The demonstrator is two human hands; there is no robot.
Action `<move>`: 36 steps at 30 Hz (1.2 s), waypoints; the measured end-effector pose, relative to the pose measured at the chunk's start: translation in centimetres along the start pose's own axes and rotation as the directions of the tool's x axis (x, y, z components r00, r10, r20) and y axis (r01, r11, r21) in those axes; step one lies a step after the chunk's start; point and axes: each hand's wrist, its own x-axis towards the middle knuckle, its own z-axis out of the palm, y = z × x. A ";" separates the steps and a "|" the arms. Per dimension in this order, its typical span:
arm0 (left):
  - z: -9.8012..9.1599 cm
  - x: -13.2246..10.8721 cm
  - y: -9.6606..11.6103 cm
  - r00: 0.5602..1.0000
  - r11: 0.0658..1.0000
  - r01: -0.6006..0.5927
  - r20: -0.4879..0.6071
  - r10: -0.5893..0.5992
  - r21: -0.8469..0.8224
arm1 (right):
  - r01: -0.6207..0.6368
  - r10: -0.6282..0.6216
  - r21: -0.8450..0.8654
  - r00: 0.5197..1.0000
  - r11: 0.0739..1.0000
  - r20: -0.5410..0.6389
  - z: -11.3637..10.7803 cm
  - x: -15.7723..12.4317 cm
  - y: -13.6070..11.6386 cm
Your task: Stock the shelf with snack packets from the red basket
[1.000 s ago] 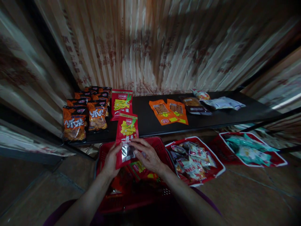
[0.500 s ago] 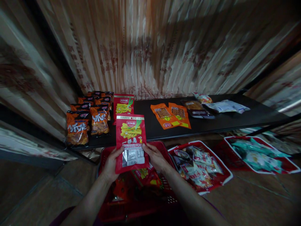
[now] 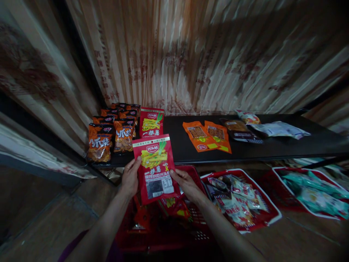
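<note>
Between my two hands is a red snack packet [image 3: 156,169] with a picture of yellow sticks and green onion on its front. My left hand [image 3: 131,178] grips its left edge, thumb on the front. On the right edge, lower down, my right hand [image 3: 187,185] is closed on it the same way. The packet tilts slightly and hangs over a red basket [image 3: 195,176] holding another red packet [image 3: 178,208] and orange packs. Just behind, a matching red packet [image 3: 151,123] stands on the black shelf [image 3: 174,136], its lower part hidden by the held one.
Orange-and-black snack bags [image 3: 99,143] stand in rows at the shelf's left end. Two flat orange packets [image 3: 203,136], a brown pack [image 3: 240,131] and a white pack [image 3: 282,129] lie farther right. A basket of white packs [image 3: 237,203] and one of teal packs [image 3: 319,193] sit below.
The view has turned a little left, so the shelf and baskets appear farther right. My left hand has moved higher on the held packet, which now tilts slightly.
</note>
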 end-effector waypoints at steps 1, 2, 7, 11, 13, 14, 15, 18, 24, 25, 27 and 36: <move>-0.1 0.1 0.0 1.000 1.000 -0.002 0.005 0.002 -0.002 | -0.009 0.009 -0.003 1.000 1.000 0.005 0.0 0.0 0.1; -0.1 0.1 0.0 1.000 1.000 -0.005 0.011 0.005 0.001 | -0.013 0.013 -0.008 1.000 1.000 0.006 0.1 0.1 0.2; 0.0 0.0 0.4 1.000 1.000 -0.013 0.013 0.013 0.016 | 0.004 -0.003 -0.039 1.000 0.999 0.020 0.1 0.0 0.0; 0.1 0.0 0.4 1.000 1.000 -0.007 -0.025 0.007 0.025 | 0.010 -0.009 -0.019 0.999 1.000 0.047 0.1 -0.2 -0.1; 0.0 -0.1 0.3 1.000 1.000 -0.001 -0.028 0.002 0.029 | 0.003 -0.004 0.016 1.000 1.000 0.019 0.1 -0.1 0.0; 0.0 -0.1 0.2 1.000 0.999 0.002 -0.020 -0.001 0.042 | -0.002 0.003 0.040 1.000 0.999 -0.009 0.1 -0.1 0.0; 0.0 -0.2 0.1 1.000 0.998 0.004 -0.006 -0.004 0.063 | -0.006 0.009 0.069 0.999 0.998 -0.043 0.2 0.0 0.1; 0.0 -0.7 -0.4 1.000 0.991 0.008 0.028 -0.012 0.137 | 0.007 0.016 0.172 0.991 0.985 -0.132 0.1 0.4 0.2; -0.1 -0.8 -1.8 0.997 0.972 0.057 0.033 -0.066 0.226 | 0.074 0.012 0.321 0.966 0.944 -0.258 0.0 0.8 -0.5; -0.1 -0.7 -2.0 0.996 0.973 0.067 0.041 -0.077 0.222 | 0.073 0.022 0.332 0.961 0.940 -0.275 0.0 0.8 -0.7; -0.2 -0.6 -2.2 0.994 0.974 0.087 0.044 -0.098 0.209 | 0.060 0.049 0.350 0.955 0.935 -0.294 0.0 0.7 -1.0; 0.0 -1.3 -2.3 0.973 0.963 0.186 0.097 -0.208 0.196 | 0.079 0.090 0.446 0.935 0.891 -0.344 -1.1 1.2 -0.5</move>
